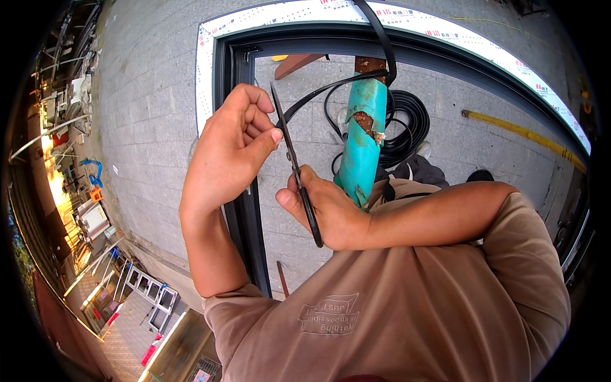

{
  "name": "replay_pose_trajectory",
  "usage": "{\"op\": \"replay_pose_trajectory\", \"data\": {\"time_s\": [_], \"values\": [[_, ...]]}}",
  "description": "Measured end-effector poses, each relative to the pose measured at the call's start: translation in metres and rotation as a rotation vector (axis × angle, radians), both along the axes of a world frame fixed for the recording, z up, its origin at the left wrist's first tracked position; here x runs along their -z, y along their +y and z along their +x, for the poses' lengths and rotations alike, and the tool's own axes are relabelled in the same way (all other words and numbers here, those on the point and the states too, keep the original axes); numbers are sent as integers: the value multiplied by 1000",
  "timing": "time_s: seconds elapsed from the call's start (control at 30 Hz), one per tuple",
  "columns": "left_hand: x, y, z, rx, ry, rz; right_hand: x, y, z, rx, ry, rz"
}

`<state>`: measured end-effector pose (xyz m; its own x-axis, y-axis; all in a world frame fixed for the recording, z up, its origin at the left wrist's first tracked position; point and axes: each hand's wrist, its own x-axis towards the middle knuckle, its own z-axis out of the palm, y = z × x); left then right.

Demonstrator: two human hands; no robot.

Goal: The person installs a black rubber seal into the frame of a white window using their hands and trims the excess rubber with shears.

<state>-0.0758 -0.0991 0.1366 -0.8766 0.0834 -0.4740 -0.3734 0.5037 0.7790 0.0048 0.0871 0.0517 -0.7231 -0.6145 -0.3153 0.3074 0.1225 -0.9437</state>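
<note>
My left hand (224,151) has its fingers curled and its thumb and fingertips pinched on the end of a black rubber strip (318,93). Dark scissors (289,149) are in my right hand (340,215), blades pointing up and away from me. They cross the strip right beside my left fingertips; whether the blades are closed on it, I cannot tell. From there the strip runs right to a support wrapped in torn turquoise film (364,153), then bends up over the frame's far edge. Part of the scissor handle is hidden by my right hand.
A dark window frame (237,102) with white printed film (207,83) surrounds the work area. Coiled black strip (414,121) lies on the grey paving beyond the support. A yellow bar (522,134) lies to the right. At the far left are a ladder (149,286) and clutter.
</note>
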Motion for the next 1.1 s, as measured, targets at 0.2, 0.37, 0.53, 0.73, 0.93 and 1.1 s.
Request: {"op": "replay_pose_trajectory", "data": {"time_s": [0.2,0.37,0.53,0.73,0.93,1.1], "values": [[1,0,2,-24,12,-2,-1,1,0,31,38,-24],[1,1,3,-39,28,-2,-5,2,-6,18,-40,-19],[7,7,7,-129,124,-66,-15,19,-15,-64,-196,-86],[5,24,3,-304,316,-284,-50,73,-61,22,58,-234],[23,24,-6,-404,494,-452,-80,103,-154,248,437,-273],[40,31,-5,-369,777,-793,-85,117,-231,290,766,-81]]}}
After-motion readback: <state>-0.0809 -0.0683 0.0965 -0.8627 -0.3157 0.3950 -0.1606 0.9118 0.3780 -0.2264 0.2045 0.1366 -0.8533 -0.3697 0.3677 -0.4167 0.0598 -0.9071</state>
